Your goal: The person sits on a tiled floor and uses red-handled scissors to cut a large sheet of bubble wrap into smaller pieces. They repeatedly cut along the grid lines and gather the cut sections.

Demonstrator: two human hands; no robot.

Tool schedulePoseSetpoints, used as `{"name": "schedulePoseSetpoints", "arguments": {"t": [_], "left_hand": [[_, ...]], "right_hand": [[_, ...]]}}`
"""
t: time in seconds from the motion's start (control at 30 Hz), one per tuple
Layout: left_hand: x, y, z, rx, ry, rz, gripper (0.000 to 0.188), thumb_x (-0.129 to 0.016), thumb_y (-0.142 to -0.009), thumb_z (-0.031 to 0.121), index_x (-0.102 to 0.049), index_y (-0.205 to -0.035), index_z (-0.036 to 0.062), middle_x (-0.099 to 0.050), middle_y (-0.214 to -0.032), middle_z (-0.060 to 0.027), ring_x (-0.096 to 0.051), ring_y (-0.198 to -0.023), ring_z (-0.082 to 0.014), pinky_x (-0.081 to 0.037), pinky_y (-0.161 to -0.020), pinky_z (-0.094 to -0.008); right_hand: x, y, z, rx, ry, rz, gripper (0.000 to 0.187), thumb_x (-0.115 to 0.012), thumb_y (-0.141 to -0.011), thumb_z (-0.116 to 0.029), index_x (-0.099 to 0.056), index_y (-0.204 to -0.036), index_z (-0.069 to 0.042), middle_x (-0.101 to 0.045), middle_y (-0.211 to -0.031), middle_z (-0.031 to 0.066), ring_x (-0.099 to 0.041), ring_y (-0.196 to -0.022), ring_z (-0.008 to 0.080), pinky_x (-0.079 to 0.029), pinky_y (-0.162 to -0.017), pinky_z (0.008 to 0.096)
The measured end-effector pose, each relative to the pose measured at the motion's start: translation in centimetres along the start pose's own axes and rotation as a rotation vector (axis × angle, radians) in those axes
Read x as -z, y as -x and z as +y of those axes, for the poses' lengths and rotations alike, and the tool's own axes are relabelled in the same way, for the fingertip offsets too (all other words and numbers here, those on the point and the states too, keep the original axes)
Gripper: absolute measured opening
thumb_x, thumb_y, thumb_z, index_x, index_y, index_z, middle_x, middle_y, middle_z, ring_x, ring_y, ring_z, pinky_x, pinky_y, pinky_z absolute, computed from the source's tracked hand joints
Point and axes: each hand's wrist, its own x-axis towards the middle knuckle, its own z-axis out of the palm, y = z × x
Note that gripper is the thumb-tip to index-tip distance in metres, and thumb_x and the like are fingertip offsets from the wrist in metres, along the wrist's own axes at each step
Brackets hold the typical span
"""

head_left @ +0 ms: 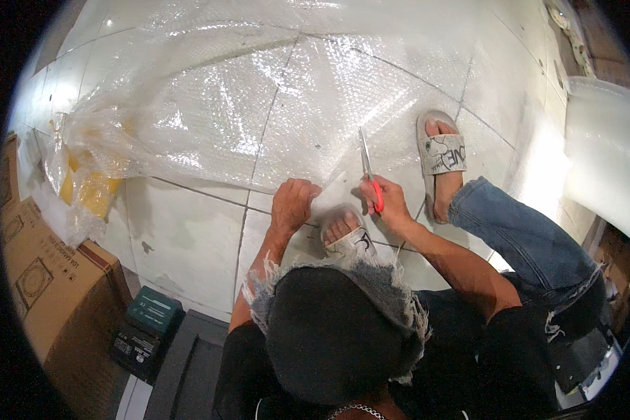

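A wide sheet of clear bubble wrap (217, 119) lies spread over the tiled floor in front of me. My left hand (294, 203) is closed, fingers pinching the near edge of the sheet. In my right hand (390, 203) are scissors (365, 157) with red handles. Their blades point away from me over the wrap, close together; whether they touch the sheet I cannot tell. Between and just below my hands is my left foot in a white slide sandal (350, 241). My other sandal (442, 150) is on the right, beside or on the wrap.
Yellow material (94, 189) shows through crumpled wrap at the left. Nearer stand a printed cardboard box (59, 273), a small dark green and black box (147, 325) and a dark grey case (192, 371). A large white roll (602, 154) lies at the right.
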Motion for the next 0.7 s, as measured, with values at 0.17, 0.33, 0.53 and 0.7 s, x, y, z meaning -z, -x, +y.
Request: {"name": "schedulePoseSetpoints", "arguments": {"t": [0.17, 0.33, 0.53, 0.7], "left_hand": [[0.3, -0.2, -0.2, -0.044, 0.019, -0.007, 0.013, -0.066, -0.082, 0.012, -0.058, -0.092, 0.0129, -0.062, -0.089, -0.0061, -0.058, -0.084, -0.0286, -0.046, -0.074, -0.0403], [0.3, 0.7, -0.6, -0.017, 0.094, 0.036, 0.009, -0.064, -0.082, 0.012, -0.060, -0.091, 0.0127, -0.063, -0.088, -0.0064, -0.059, -0.084, -0.0289, -0.046, -0.076, -0.0409], [2.4, -0.3, 0.7, 0.100, 0.240, -0.025, 0.008, -0.060, -0.083, 0.011, -0.063, -0.089, 0.0091, -0.064, -0.087, -0.0079, -0.060, -0.086, -0.0295, -0.048, -0.077, -0.0385], [4.2, -2.3, 1.7, 0.283, 0.214, -0.250, 0.015, -0.057, -0.088, 0.020, -0.064, -0.088, 0.0073, -0.065, -0.090, -0.0103, -0.061, -0.088, -0.0312, -0.049, -0.078, -0.0408]], "right_hand": [[-1.3, -3.8, -3.0, 0.060, -0.047, 0.024, 0.029, -0.070, -0.086, -0.033, -0.063, -0.088, -0.005, -0.050, -0.055, -0.0027, -0.045, -0.044, 0.0062, -0.037, -0.043, 0.0217], [-2.0, -7.8, -7.3, 0.137, 0.002, -0.007, 0.032, -0.073, -0.083, -0.039, -0.063, -0.082, -0.008, -0.050, -0.054, -0.0031, -0.045, -0.043, 0.0058, -0.034, -0.040, 0.0223], [-2.5, -11.5, -11.3, 0.161, 0.047, -0.041, 0.035, -0.069, -0.084, -0.044, -0.058, -0.076, -0.012, -0.048, -0.057, -0.0041, -0.047, -0.046, 0.0067, -0.031, -0.040, 0.0222], [-2.8, -14.0, -13.5, 0.165, 0.043, -0.031, 0.040, -0.075, -0.079, -0.048, -0.064, -0.084, -0.010, -0.050, -0.056, -0.0045, -0.047, -0.044, 0.0048, -0.030, -0.039, 0.0214]]}}
